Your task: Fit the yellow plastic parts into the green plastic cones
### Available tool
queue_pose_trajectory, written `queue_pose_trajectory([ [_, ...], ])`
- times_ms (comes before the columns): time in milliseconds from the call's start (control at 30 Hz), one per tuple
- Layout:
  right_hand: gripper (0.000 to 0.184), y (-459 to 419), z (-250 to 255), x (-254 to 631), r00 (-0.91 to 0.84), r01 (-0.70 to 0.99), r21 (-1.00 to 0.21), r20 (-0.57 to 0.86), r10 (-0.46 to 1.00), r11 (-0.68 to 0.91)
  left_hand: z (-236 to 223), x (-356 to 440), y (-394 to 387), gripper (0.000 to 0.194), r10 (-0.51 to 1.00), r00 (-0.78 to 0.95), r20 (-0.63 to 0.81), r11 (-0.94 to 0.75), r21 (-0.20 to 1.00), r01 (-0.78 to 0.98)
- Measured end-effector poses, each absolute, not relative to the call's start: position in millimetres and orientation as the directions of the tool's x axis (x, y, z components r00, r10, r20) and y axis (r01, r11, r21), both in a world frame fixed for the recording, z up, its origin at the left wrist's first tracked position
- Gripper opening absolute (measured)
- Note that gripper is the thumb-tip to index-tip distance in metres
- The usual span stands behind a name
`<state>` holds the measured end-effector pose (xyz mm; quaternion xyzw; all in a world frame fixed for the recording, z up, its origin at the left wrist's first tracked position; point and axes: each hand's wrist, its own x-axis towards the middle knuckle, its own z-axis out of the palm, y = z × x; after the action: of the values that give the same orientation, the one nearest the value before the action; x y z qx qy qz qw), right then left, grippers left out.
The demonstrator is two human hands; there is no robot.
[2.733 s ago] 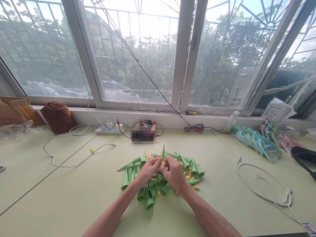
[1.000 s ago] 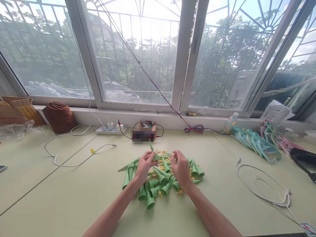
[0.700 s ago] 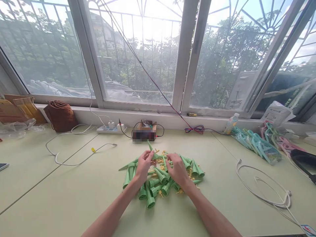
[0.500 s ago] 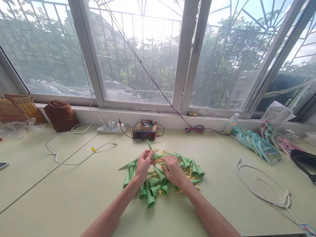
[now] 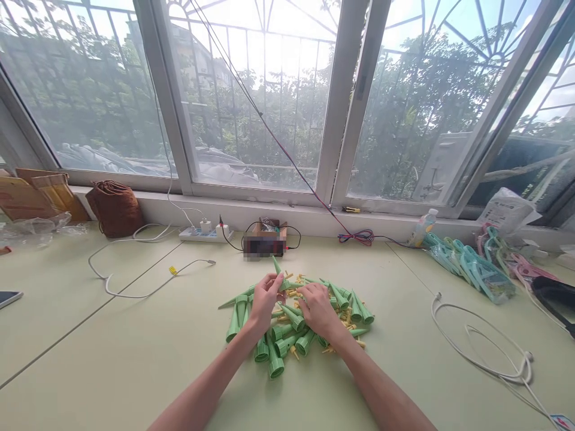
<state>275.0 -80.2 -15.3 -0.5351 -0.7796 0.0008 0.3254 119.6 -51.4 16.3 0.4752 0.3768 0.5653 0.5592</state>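
My left hand (image 5: 266, 301) is closed around a green plastic cone (image 5: 276, 265), whose narrow tip points up and away from me. Close by on the right, my right hand (image 5: 318, 308) has its fingers curled down over the heap; whatever they pinch is hidden. Under and around both hands lies a pile of similar green cones (image 5: 275, 366) with wide ribbed collars, some showing their open ends. Small yellow nozzle-like pieces (image 5: 294, 352) are scattered among them, several at the right side of the pile.
At the back stand a power strip (image 5: 204, 236), a small box with a blurred dark front (image 5: 265, 246) and a brown drawstring bag (image 5: 114, 208). White cables (image 5: 130, 296) lie left and right. A bottle (image 5: 424, 226) and bagged teal items (image 5: 483, 272) sit at the back right.
The view has shifted slightly, so everything sits a little further right. Both hands keep nearly the same pose over the pile, the cone still in my left hand.
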Motion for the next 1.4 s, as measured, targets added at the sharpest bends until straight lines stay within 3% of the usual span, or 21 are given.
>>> queue_pose_trajectory([
  [433,0.026,-81.9,-16.1,273.5,-0.244,0.876,-0.266,0.476,0.845,0.402,16.1,121.1,-51.9,0.038,0.990,0.092,0.110,-0.079,0.954,-0.288],
  [833,0.021,-82.7,-15.5,274.8,-0.264,0.867,-0.268,0.468,0.843,0.420,13.6,120.1,-50.9,0.036,0.985,0.122,0.121,-0.086,0.961,-0.264],
  [1167,0.016,-83.4,-15.3,275.7,-0.226,0.854,-0.321,0.481,0.847,0.410,15.4,120.9,-51.4,0.037,0.987,0.110,0.113,-0.084,0.967,-0.239],
  [1400,0.011,-83.6,-10.8,276.4,-0.156,0.782,-0.435,0.555,0.817,0.446,15.3,120.9,-51.0,0.038,0.989,0.082,0.122,-0.109,0.984,-0.139],
])
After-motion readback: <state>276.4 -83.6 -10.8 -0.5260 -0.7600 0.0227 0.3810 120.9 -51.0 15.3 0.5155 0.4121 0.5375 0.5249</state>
